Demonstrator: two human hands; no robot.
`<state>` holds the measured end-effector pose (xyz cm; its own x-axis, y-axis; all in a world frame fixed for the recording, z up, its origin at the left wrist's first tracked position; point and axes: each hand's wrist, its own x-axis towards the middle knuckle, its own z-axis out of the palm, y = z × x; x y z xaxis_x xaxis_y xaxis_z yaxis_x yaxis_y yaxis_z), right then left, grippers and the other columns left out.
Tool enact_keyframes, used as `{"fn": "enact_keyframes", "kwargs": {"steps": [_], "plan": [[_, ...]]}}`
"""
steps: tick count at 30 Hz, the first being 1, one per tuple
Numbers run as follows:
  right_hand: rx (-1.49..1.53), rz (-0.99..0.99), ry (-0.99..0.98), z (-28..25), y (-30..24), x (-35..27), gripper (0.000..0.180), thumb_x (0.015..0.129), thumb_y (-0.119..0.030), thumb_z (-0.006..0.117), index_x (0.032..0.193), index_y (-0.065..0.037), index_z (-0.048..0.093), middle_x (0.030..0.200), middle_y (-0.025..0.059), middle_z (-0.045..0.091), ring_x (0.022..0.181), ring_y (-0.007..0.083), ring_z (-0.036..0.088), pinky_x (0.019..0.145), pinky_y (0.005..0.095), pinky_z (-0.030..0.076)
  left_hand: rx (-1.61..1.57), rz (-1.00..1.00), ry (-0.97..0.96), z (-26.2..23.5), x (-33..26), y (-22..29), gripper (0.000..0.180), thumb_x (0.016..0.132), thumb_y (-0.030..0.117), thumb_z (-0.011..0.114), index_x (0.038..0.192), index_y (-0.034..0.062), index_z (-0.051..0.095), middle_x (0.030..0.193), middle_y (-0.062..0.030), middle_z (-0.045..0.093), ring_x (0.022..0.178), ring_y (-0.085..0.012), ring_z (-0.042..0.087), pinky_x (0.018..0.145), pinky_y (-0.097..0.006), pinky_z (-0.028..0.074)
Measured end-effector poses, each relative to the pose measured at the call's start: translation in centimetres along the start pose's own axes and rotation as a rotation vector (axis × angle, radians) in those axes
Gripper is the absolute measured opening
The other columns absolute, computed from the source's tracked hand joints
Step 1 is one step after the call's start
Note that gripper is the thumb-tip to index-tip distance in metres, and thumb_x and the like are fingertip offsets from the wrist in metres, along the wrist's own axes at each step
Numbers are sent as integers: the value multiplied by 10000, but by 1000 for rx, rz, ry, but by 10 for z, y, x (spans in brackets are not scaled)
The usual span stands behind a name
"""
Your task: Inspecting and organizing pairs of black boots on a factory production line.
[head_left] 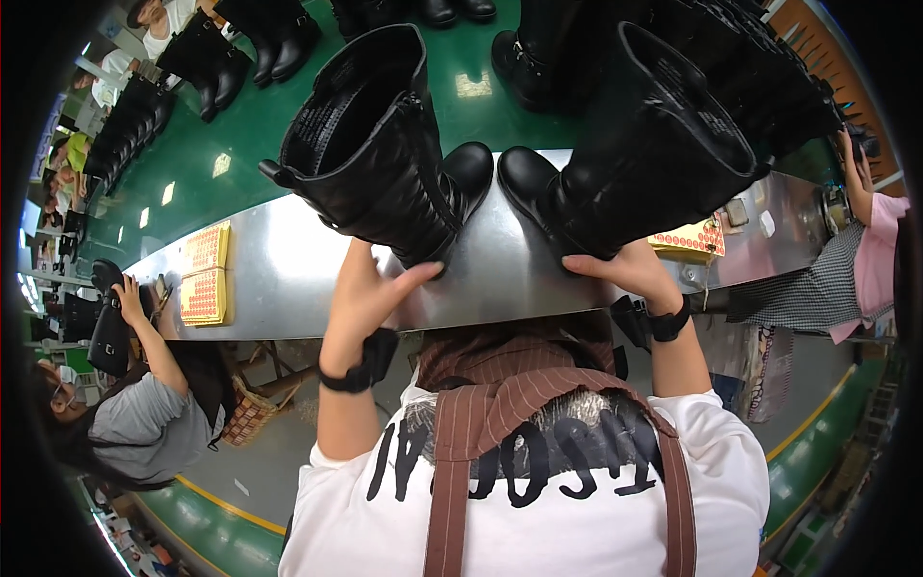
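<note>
Two tall black boots stand upright side by side on a metal workbench (510, 293), toes pointing away and angled toward each other. My left hand (380, 288) holds the left boot (399, 183) low at its heel, thumb against the back; the other fingers are hidden by the boot. In the same way my right hand (635, 271) grips the right boot (625, 173) at the heel, with its thumb showing and its fingers mostly out of sight. Both shafts lean outward, and their open tops show dark linings. A black band circles each of my wrists.
Yellow sheets with red round stickers (204, 279) lie left on the bench; more sticker sheets (694, 237) lie behind my right hand. Beyond is a green surface (240, 173) with many black boots. Co-workers sit at left (159, 423) and right (865, 245), each with a hand on footwear.
</note>
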<state>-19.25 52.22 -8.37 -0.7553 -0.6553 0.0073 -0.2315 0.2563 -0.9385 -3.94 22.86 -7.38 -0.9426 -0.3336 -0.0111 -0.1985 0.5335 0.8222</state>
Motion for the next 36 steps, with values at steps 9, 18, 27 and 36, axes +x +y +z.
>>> {"fn": "enact_keyframes", "kwargs": {"steps": [9,18,27,36], "plan": [[638,110,158,40,-5,-8,425,814,-69,679,1216,19,574,1202,101,610,1133,209,566,990,360,451,-974,-88,4,39,6,0,342,912,145,626,1221,6,582,1197,-140,628,1079,-214,608,938,-377,485],[1153,31,-79,54,-19,-3,463,885,-266,526,1207,62,582,1221,166,617,1152,281,575,1037,406,401,-1495,-47,-207,41,-4,26,443,950,301,512,1262,-11,552,1250,-123,609,1174,-255,570,1060,-431,393],[1154,66,-46,53,5,-11,456,864,-264,561,1185,58,595,1219,144,618,1143,254,571,1025,389,408,-1490,-109,-186,48,-10,17,496,938,312,536,1305,-19,501,1304,-137,565,1209,-280,536,1070,-461,376],[914,-3,-13,62,-9,7,555,802,-64,600,1334,12,463,1276,108,553,1125,233,563,1014,370,432,-1194,-4,-40,57,5,12,383,924,43,563,1303,10,518,1253,-67,570,1130,-190,552,1025,-365,429]]}}
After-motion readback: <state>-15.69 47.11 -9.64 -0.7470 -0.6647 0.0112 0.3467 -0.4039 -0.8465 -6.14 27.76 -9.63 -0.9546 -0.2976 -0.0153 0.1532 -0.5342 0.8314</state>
